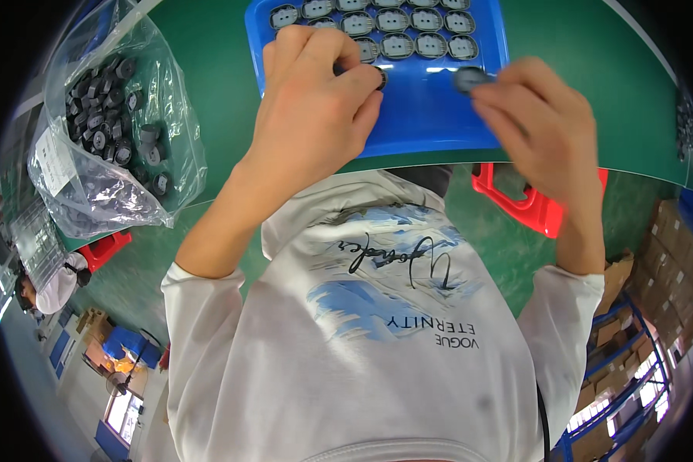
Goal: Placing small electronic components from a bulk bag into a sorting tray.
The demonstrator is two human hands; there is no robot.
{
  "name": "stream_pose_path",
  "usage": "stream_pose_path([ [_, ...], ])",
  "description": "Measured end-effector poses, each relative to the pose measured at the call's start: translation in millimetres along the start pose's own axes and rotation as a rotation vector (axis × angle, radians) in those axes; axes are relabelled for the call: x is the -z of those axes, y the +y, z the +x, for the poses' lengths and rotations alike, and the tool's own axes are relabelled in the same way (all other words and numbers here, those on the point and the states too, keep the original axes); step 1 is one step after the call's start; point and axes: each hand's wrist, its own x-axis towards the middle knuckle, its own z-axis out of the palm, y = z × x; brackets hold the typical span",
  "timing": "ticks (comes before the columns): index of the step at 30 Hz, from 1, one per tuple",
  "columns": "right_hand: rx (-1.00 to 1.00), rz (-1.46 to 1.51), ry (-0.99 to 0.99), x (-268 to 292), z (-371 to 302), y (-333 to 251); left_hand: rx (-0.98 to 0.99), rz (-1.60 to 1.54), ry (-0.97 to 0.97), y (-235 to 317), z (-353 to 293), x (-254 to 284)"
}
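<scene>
A blue tray (pixel 439 127) holds rows of grey oval plastic parts (pixel 396 45) with dark rims. My left hand (pixel 316 96) is closed over the tray's left side, its fingers pinched on an oval part (pixel 383 78) whose edge shows past the fingertips; the rest is hidden. Between the thumb and fingers of my right hand (pixel 543 115) is a grey rounded part (pixel 470 78), held over the right side of the tray and slightly blurred.
On the left of the green table (pixel 219 100) lies a clear plastic bag (pixel 181 146) with many small black round pieces (pixel 100 115). Red stools (pixel 543 212) stand below the table edge. Cardboard boxes (pixel 670 262) are stacked at the right; another person (pixel 54 289) is at the far left.
</scene>
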Motion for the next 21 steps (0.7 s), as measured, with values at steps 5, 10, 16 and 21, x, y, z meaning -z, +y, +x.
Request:
stream_pose_path([
  [5, 0.123, -0.034, -0.114, -36, 17, -2, -0.001, -0.01, -0.007, -2, 2, 2],
  [10, 0.128, -0.045, -0.127, -51, 22, -1, 0.0, -0.037, 0.011, -6, 1, 0],
  [16, 0.14, -0.045, -0.147, -56, 30, -2, 0.017, -0.007, -0.045, -9, 1, 8],
  [21, -0.151, 0.259, -0.084, -25, 29, -4, 0.1, -0.063, -0.032, -15, -10, 40],
])
